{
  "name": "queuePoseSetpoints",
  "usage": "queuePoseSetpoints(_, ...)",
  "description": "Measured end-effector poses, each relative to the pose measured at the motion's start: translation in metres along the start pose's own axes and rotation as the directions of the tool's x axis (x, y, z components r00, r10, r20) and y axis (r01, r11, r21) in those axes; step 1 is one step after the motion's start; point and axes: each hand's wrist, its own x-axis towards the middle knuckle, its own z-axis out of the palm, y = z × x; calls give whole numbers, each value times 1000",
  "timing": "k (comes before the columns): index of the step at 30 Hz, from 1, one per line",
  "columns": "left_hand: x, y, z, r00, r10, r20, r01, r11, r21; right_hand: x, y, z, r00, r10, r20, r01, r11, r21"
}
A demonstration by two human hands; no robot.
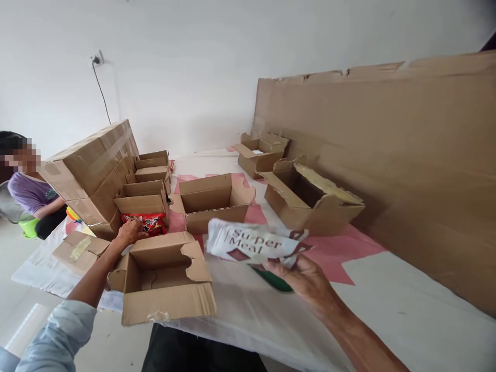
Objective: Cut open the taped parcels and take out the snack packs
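Note:
In my right hand (306, 276) is a white packet (251, 242) printed "Su-per Meal", gripped at its near right end and held over the table. My left hand (130, 232) reaches past an open cardboard box (168, 302) to a shiny red packet (155, 222). Its fingers are curled on that packet's left side; the fingertips are partly hidden. The red packet lies at the front of another open box (141, 188). Behind the white packet stands a further open box (217, 219), and a dark green object (275, 279) shows beneath the packet.
Two open boxes, one nearer (310, 206) and one farther (259, 160), stand by a large cardboard panel (372, 129) on the right. Taped boxes (93, 165) are stacked at left. A person (31, 186) sits beyond them. A pink-patterned white cloth (399, 294) covers the table.

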Motion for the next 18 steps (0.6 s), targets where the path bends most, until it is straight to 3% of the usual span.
queuePoseSetpoints(3,12,4,1,997,-58,49,47,979,199,-21,20,-19,992,88,90,-73,985,-153)
queuePoseSetpoints(7,20,14,-1,994,-74,84,37,927,374,-42,29,-14,955,152,253,-111,980,-168)
queuePoseSetpoints(12,26,20,-7,990,-81,111,16,872,489,-49,14,-11,891,220,396,-124,960,-253)
queuePoseSetpoints(18,35,26,-14,990,-45,135,-31,856,517,-46,1,-19,867,201,456,-131,975,-180)
